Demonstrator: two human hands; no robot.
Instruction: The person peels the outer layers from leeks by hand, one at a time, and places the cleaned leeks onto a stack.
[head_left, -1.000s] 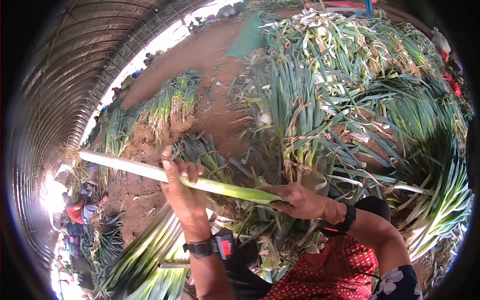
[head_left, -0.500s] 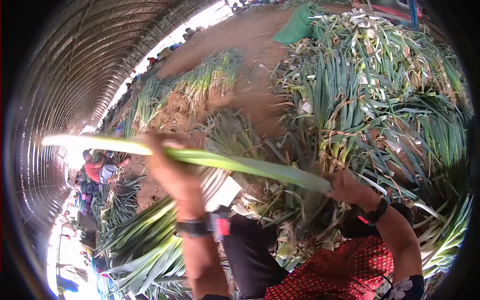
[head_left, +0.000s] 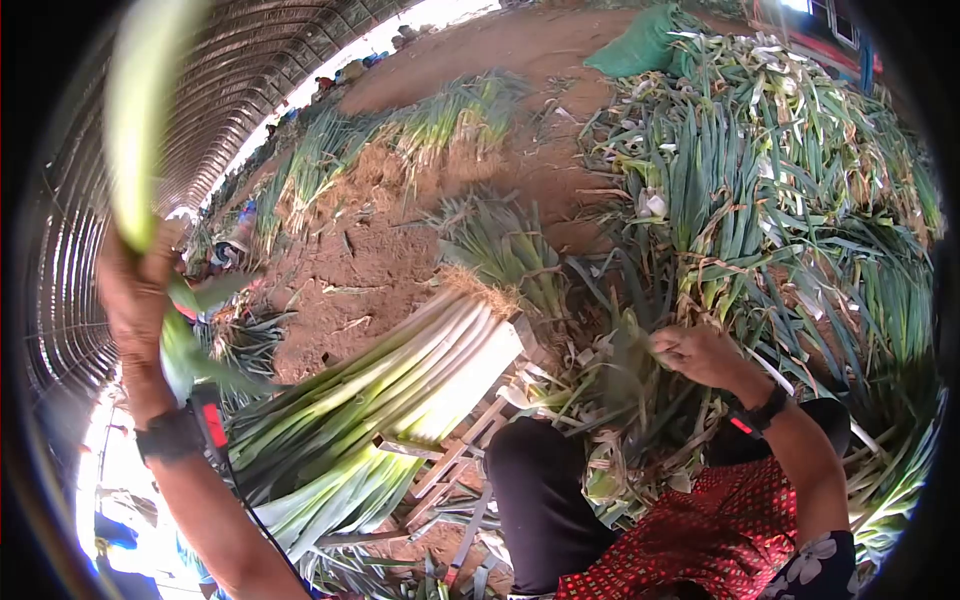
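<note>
The left hand (head_left: pixel 135 290), at the left edge of the frame, is raised and clamped around a single leek (head_left: pixel 135 130). The stalk runs up from the fist toward the upper left corner as a smooth, pale green, motion-blurred band, while darker flat leaves hang limp below the palm. A black watch (head_left: pixel 170 435) with a red tab wraps that wrist.

The right hand (head_left: pixel 700 355), right of centre, is curled shut among stringy trimmed leek leaves (head_left: pixel 620 400), though what it pinches is too blurred to tell. A dark band (head_left: pixel 760 412) circles its wrist above a red patterned sleeve (head_left: pixel 720 530).

Between the two hands, at lower centre, lies a stack of cleaned leeks (head_left: pixel 400 390). These are long, straight, glossy white shafts laid parallel, shading to green toward the lower left, with cut ends lined up at a slatted wooden crate (head_left: pixel 450 465).

The right half of the frame is filled by a heap of untrimmed leeks (head_left: pixel 740 200), a tangle of blue-green blades with dry, papery tan strips. Crumbly red-brown soil (head_left: pixel 370 250) shows at upper centre, and a ribbed arched roof (head_left: pixel 170 110) curves over the upper left.
</note>
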